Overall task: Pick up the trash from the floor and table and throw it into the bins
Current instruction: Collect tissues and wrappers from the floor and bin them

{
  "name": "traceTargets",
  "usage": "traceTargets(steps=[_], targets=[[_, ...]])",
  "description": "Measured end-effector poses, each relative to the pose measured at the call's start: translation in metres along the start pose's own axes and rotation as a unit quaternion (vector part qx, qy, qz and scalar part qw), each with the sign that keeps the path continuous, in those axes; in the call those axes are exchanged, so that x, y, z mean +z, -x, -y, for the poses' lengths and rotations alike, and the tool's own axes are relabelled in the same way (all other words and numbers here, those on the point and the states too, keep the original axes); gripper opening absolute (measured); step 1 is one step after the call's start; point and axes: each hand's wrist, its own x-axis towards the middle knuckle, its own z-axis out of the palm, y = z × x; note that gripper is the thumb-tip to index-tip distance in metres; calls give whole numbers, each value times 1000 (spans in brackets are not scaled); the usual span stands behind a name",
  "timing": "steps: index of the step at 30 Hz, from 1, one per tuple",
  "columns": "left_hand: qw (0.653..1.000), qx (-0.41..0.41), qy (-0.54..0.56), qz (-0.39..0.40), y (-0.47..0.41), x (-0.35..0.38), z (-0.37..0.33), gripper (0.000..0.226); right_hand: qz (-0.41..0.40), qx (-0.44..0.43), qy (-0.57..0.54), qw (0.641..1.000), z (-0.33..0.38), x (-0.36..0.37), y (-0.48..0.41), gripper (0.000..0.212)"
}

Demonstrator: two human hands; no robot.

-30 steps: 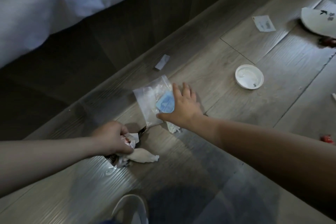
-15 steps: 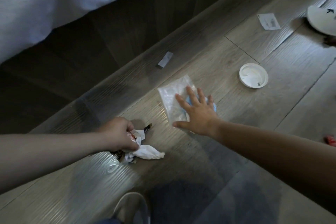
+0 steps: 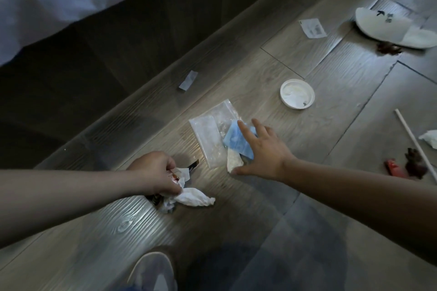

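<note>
My left hand (image 3: 156, 173) is closed around a bunch of crumpled white tissue and wrappers (image 3: 191, 198), low over the wooden floor. My right hand (image 3: 264, 151) is spread flat with fingers apart, lying on a blue packet (image 3: 234, 139) that rests on a clear zip bag (image 3: 210, 130). A small white scrap (image 3: 233, 163) sits under the thumb. The hand presses on these things but does not hold them.
More litter lies on the floor: a white round lid (image 3: 297, 97), a small paper slip (image 3: 188, 80), a label (image 3: 312, 28), a white paper plate (image 3: 392, 28), a straw (image 3: 413, 144), a tissue (image 3: 429, 138), red and brown scraps (image 3: 402, 168). A dark bed base (image 3: 118, 38) runs along the left. My shoe (image 3: 152, 271) is below.
My right hand has slid the bag and blue packet a little toward me, with the blue packet now more exposed. The left hand keeps its grip on the tissue bundle.
</note>
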Motion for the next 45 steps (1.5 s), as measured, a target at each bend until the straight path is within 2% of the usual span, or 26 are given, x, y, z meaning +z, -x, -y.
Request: traceTargets(steps=[4,9,14,16,20,25,28,30,35,41,43,45], targets=[[1000,-5,-1,-1,2,0,4,27,-35,5,20,999,13,2,-12,117],[1000,-12,-3,-3,3,1,9,24,-72,-27,-9,997,13,3,-13,65],[1000,-10,-6,1,3,0,7,23,-92,-43,-20,995,11,1,-8,47],[1000,-6,-3,4,2,0,5,23,-87,-33,-30,995,11,-1,-7,50],[1000,0,-9,-6,1,-2,3,23,-88,-4,-42,995,17,-4,-7,78],[1000,-4,-13,-16,-3,-3,9,24,-90,-2,14,996,36,1,-20,82],[1000,-4,-12,-16,-2,-3,12,24,-88,29,17,996,42,-1,-30,77],[1000,-2,-12,-18,-2,-3,14,24,-88,36,0,995,43,-2,-35,67],[1000,1,-21,-22,-1,-4,18,25,-69,8,-50,996,43,-1,-35,43],[999,-4,-23,-29,-4,-7,22,27,-127,45,-148,980,50,-16,-38,35],[999,-6,-20,-32,-6,-8,23,30,-152,62,-156,974,57,-21,-47,41],[999,-10,-17,-34,-7,-8,24,31,-133,98,-137,977,66,-20,-58,68]])
